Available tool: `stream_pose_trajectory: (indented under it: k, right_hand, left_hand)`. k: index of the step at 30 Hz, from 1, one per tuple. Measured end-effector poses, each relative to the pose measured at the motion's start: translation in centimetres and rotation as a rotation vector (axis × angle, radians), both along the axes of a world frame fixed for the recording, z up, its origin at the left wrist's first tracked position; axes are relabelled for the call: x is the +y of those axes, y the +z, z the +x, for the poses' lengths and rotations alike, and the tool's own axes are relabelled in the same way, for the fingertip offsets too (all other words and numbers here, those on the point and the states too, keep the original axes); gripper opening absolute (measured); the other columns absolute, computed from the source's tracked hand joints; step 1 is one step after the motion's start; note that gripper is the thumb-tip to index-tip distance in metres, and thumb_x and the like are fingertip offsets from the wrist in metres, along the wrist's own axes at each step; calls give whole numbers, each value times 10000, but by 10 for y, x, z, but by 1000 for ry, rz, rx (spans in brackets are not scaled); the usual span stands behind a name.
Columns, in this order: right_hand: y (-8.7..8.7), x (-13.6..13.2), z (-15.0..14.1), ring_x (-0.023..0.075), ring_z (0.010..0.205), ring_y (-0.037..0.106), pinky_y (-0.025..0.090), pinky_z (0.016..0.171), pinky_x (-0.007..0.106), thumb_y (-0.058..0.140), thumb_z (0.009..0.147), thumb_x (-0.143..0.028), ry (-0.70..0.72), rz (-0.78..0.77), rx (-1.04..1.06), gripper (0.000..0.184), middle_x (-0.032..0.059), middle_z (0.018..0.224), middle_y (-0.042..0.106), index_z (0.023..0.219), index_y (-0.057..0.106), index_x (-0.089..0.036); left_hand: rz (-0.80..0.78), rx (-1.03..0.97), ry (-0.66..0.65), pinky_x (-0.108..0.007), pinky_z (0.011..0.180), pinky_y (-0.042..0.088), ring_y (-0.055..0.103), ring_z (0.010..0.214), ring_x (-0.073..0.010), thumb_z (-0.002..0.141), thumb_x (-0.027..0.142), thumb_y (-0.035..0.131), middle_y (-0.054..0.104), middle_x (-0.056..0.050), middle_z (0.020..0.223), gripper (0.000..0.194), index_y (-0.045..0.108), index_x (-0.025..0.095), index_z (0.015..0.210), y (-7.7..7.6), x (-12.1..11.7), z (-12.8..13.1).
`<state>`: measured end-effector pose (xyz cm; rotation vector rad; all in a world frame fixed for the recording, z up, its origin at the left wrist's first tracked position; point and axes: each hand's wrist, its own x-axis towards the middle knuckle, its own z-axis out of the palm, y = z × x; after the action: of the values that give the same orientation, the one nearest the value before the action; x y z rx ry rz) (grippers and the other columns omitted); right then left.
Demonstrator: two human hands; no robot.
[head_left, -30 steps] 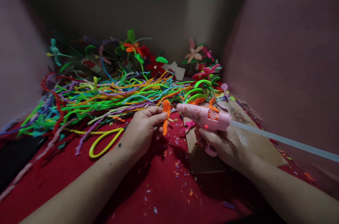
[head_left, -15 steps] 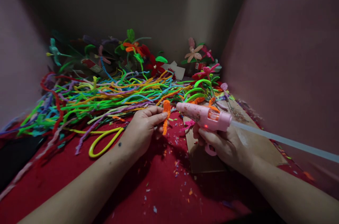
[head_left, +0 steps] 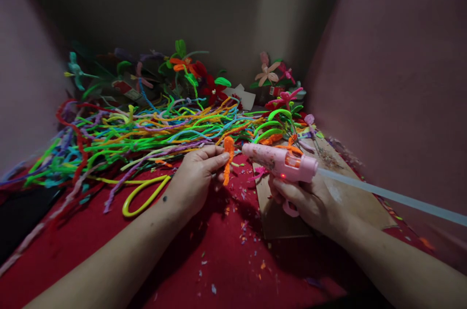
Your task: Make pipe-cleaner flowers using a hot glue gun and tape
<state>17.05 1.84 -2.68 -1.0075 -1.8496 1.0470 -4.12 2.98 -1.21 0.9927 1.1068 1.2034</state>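
Between the thumb and fingers of my left hand [head_left: 199, 172] is a bent orange pipe cleaner [head_left: 228, 153], held upright with its looped end on top. My right hand [head_left: 306, 199] is wrapped round the handle of a pink hot glue gun [head_left: 279, 159], whose small red light is lit. A long translucent glue stick [head_left: 394, 193] sticks out of the gun's back end toward the right. The nozzle points left at the orange pipe cleaner, a small gap away from it.
A wide heap of coloured pipe cleaners [head_left: 156, 129] spreads across the back of the red cloth [head_left: 219, 260]. Behind it stand pipe-cleaner flowers [head_left: 213, 90]. A brown board [head_left: 284, 219] lies under my right hand, and coloured scraps are scattered in the middle. Walls rise behind and at both sides.
The orange pipe cleaner has turned and shifted very slightly. The glue gun has moved a touch down and left. Everything else looks the same.
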Motion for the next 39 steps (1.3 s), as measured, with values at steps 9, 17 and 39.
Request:
stream_pose_trajectory:
  k: [9, 17, 39]
  right_hand:
    - [0, -1, 0, 120, 522, 456, 364, 436, 237, 532, 848, -383, -30, -80, 50, 247, 0, 599, 512, 689, 522, -195]
    - [4, 0, 0, 122, 525, 443, 368, 442, 247, 533, 843, -414, -27, -87, 7, 288, 3, 606, 500, 656, 516, -196]
    - [-1, -2, 0, 98, 511, 452, 366, 426, 207, 521, 861, -379, -18, -62, 38, 235, -9, 593, 500, 747, 574, -180]
  left_hand:
    - [-12, -5, 6, -180, 409, 344, 450, 411, -58, 698, 256, 675, 564, 25, 582, 133, 609, 154, 753, 0, -1, 1]
    - [-13, -3, 0, -194, 429, 375, 496, 436, -71, 706, 255, 671, 612, 4, 645, 176, 640, 159, 850, 0, -1, 1]
    - [2, 9, 23, -179, 409, 327, 444, 425, -58, 712, 254, 666, 549, 18, 597, 134, 615, 151, 781, -3, -1, 0]
